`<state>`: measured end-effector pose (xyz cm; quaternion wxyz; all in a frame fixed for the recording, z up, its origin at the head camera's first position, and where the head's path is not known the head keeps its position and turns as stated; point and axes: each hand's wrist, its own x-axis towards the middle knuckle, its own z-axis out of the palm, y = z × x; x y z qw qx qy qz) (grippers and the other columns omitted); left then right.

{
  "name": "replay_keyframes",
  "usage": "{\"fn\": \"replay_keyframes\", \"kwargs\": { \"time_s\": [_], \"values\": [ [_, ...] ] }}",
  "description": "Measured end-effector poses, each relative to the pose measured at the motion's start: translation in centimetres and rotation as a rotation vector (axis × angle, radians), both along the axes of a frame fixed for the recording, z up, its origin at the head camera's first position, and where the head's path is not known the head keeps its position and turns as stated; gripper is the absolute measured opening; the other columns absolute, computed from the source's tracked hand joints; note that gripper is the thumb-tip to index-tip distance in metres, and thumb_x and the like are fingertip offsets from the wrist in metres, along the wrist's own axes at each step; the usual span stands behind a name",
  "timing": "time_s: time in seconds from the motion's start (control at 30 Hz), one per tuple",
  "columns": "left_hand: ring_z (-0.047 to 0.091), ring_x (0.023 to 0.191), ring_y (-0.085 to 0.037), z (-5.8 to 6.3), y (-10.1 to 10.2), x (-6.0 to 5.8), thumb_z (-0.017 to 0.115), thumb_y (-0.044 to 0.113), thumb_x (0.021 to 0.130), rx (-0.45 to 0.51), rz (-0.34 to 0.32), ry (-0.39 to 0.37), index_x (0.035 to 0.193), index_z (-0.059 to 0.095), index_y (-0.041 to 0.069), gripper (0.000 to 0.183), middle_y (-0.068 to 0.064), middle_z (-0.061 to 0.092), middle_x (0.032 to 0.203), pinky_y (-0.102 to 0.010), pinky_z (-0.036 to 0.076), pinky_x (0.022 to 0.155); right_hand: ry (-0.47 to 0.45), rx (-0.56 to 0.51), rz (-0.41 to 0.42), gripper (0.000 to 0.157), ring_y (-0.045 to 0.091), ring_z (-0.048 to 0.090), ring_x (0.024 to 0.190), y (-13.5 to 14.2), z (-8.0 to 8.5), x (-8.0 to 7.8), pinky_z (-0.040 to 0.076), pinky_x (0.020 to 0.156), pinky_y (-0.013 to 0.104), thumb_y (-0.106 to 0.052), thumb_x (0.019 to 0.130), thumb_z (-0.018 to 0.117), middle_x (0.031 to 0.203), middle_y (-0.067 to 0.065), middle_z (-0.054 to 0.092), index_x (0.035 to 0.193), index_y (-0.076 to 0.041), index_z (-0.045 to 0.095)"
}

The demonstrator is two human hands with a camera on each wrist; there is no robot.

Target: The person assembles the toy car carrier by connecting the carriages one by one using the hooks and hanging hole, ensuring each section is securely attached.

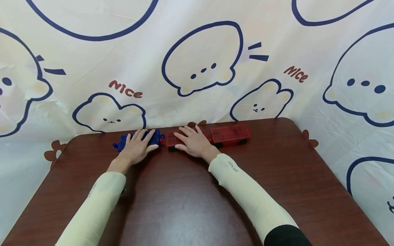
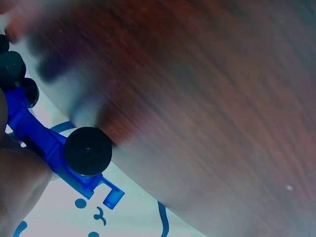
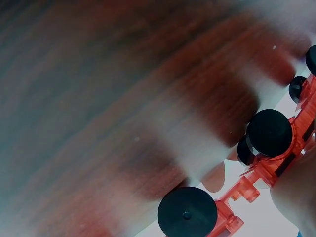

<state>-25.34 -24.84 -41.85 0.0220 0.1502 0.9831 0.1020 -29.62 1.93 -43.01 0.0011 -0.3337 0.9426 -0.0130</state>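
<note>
At the far edge of the brown table (image 1: 184,191), a blue toy train car (image 1: 157,136) stands at the left end of a row. My left hand (image 1: 135,148) rests on top of it with fingers spread. The left wrist view shows a black wheel (image 2: 88,151) and the hook at its end. A red see-through toy train car (image 1: 171,139) stands beside it, with my right hand (image 1: 195,143) laid over its top. Another red car (image 1: 231,134) follows on the right. In the right wrist view a red coupling (image 3: 245,188) joins the two red cars.
A white cloth wall (image 1: 197,109) with cartoon outlines rises right behind the cars. It continues along the table's right side (image 1: 347,136). Both forearms, in pale sleeves (image 1: 246,191), reach across the table.
</note>
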Motion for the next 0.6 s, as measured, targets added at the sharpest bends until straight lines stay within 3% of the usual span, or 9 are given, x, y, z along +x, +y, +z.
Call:
{"fn": "replay_keyframes", "kwargs": {
  "time_s": [0.6],
  "values": [
    [0.015, 0.149, -0.05, 0.09, -0.28, 0.3, 0.046, 0.051, 0.105, 0.055, -0.04, 0.031, 0.161, 0.025, 0.01, 0.072, -0.028, 0.026, 0.159, -0.074, 0.008, 0.113, 0.012, -0.009, 0.009, 0.066, 0.024, 0.018, 0.154, 0.16, 0.14, -0.05, 0.01, 0.122, 0.057, -0.062, 0.105, 0.033, 0.167, 0.003, 0.025, 0.161, -0.027, 0.031]
  ]
}}
